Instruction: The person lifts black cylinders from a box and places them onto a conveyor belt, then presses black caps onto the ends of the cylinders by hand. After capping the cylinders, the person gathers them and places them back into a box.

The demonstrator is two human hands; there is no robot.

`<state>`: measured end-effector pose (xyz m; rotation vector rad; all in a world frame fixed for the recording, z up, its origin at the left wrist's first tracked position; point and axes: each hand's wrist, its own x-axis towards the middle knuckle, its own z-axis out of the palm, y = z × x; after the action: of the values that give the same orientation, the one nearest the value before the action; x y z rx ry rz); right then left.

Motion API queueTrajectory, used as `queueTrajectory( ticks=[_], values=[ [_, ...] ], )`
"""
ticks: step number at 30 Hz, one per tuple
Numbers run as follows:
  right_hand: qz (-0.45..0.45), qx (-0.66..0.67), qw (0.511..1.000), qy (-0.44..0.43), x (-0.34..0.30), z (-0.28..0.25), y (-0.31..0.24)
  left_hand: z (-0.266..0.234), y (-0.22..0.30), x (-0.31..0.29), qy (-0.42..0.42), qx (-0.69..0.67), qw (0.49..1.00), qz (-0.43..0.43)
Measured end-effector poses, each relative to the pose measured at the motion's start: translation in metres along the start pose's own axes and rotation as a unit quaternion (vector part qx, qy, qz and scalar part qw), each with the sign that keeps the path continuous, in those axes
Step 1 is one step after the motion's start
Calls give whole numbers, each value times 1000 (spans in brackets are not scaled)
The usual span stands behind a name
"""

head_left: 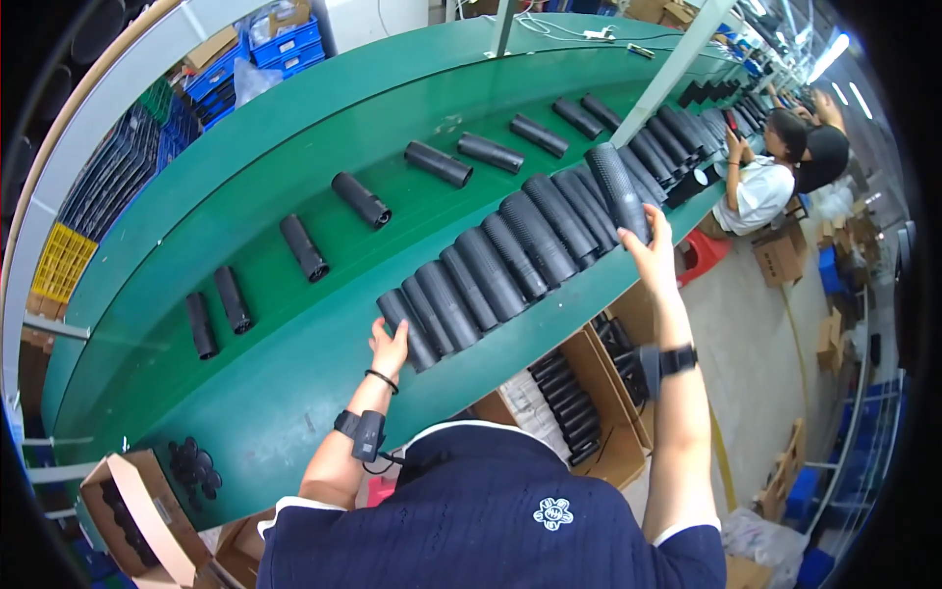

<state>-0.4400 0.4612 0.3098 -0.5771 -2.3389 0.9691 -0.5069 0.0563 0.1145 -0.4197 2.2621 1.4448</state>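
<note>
A row of black ribbed plastic tubes [488, 267] lies side by side along the near edge of the green bench. My left hand [389, 348] is at the row's left end, thumb and fingers curled against the side of the last tube [411, 332]. At the right end, my right hand [652, 247] grips the lower end of another black tube [616, 187]. That tube is tilted and overlaps its neighbours in this view. Whether it is fully off the bench I cannot tell.
Beyond the row, a green conveyor [265, 211] carries several spaced black tubes [361, 200]. Black round caps [195, 469] lie at lower left beside an open carton [137, 510]. Another carton [613, 412] below the bench holds tubes. A co-worker [765, 177] sits at far right by a metal post [672, 69].
</note>
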Motion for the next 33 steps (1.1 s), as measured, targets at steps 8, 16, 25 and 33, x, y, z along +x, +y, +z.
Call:
queueTrajectory(
  ticks=[8, 16, 25, 33],
  values=[
    [22, -124, 992, -19, 50, 20, 117, -4, -6, -1, -110, -151, 981, -51],
    [53, -26, 995, 76, -65, -29, 159, -21, -28, -4, -59, -107, 992, -14],
    [664, 185, 723, -45, -424, -84, 267, 51, 17, -115, -215, -26, 951, 222],
    [756, 220, 609, -98, -574, -58, 339, 296, -49, -154, -543, 95, 812, -192]
  ],
)
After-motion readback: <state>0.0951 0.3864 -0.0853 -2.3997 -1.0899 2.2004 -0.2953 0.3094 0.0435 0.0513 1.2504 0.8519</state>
